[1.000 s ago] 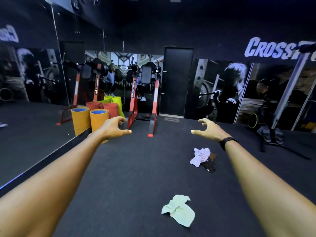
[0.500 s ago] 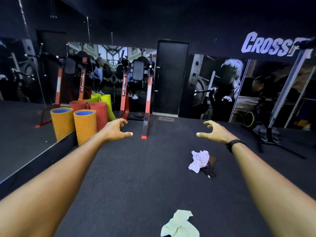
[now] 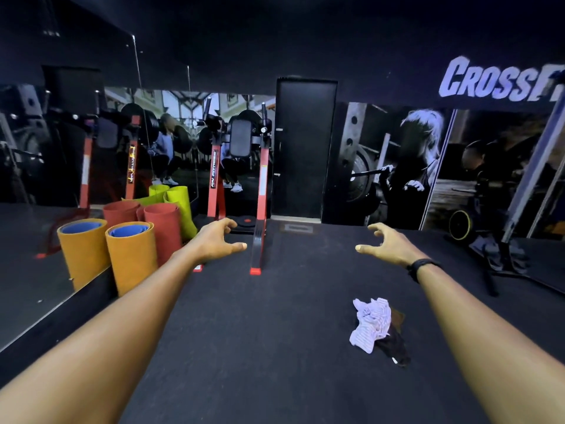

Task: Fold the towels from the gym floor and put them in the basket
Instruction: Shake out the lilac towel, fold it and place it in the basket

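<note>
Progress: by my reckoning I am at the very start; nothing I can see is folded or put away.
Left hand (image 3: 218,241): mine, stretched out ahead, fingers loosely curled and spread, holding nothing.
Right hand (image 3: 389,244): the same, fingers apart, empty, well above the floor (image 3: 260,347).
White towel (image 3: 371,324): crumpled on the floor below my right forearm, lying partly over a dark cloth (image 3: 394,342), touching it.
Left to do: pick each one up, fold it, carry it to the basket.
Basket: not in view; I cannot tell where it stands or what it holds.
Other containers: none; only rolled mats (image 3: 131,255) standing upright by the mirror (image 3: 36,270).
</note>
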A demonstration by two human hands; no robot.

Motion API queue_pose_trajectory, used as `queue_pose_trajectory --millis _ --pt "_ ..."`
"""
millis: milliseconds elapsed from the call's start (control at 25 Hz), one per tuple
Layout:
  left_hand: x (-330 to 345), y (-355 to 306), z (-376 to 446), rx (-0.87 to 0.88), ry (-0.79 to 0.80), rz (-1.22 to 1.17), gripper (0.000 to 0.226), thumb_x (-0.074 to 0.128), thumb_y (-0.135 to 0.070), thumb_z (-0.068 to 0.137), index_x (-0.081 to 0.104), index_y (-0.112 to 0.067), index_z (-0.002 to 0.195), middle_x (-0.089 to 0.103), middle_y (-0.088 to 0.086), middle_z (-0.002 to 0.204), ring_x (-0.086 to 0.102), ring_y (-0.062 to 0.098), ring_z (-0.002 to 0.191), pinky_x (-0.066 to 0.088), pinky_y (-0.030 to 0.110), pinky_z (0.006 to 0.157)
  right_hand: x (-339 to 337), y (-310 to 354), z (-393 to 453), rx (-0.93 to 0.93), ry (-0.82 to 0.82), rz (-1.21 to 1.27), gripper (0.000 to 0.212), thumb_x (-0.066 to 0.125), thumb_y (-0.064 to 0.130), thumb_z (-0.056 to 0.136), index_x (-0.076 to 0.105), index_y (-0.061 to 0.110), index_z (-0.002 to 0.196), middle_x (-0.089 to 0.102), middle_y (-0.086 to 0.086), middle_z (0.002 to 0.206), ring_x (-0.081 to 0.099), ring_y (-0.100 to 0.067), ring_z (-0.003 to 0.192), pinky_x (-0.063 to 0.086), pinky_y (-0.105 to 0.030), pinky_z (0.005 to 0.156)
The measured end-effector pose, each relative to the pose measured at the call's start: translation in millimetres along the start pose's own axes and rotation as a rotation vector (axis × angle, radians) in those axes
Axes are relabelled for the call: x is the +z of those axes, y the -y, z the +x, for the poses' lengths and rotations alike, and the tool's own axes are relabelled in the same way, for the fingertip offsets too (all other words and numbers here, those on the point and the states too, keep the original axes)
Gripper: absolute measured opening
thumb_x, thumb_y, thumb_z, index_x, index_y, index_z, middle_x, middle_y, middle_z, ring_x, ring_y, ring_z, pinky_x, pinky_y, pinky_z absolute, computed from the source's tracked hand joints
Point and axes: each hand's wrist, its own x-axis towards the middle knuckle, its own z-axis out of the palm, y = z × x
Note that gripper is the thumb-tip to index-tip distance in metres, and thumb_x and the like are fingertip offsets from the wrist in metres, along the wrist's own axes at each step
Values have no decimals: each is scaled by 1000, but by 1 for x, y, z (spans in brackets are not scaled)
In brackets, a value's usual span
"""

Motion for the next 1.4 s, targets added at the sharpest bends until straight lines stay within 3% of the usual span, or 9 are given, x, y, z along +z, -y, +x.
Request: queue_pose_trajectory --millis 240,400,640,840,1120,1400 --pt "18 44 154 16 -4 -7 62 77 -35 79 52 -12 131 57 11 129 55 24 118 43 32 101 33 -5 152 2 -3 -14 68 74 45 78 49 18 135 51 -8 137 51 -24 123 40 -33 98" --pt "35 66 284 70 30 -10 61 78 -36 76 54 -15 128 59 11 128 57 23 116 44 32 100 54 -8 263 46 -15 11 66 74 49 77 51 21 132 51 -6 136 55 -25 117 50 -39 94" --pt "68 55 472 179 123 -15 60 77 -37 77 56 -14 128 60 9 126 58 24 113 44 30 99 53 -30 390 156 -82 18 64 74 49 76 53 22 130 54 -3 132 56 -21 112 50 -37 91" --pt "149 27 579 270 254 -39 57 78 -35 77 56 -13 126 60 9 125 58 24 112 44 30 97 42 -94 456 283 -114 -22 61 74 46 79 53 18 129 54 -7 131 54 -17 103 48 -33 86" --pt "280 -24 720 327 396 -59 63 78 -37 76 54 -13 129 58 12 128 56 22 118 44 35 102 29 -220 570 388 -161 21 63 72 49 79 51 20 131 50 -5 135 53 -20 106 48 -35 83" --pt "413 -105 854 363 496 -64 62 78 -41 76 55 -15 127 58 9 126 57 24 116 45 42 102 -26 -326 680 493 -148 19 64 69 49 82 47 20 135 46 -4 138 50 -21 112 54 -38 80"
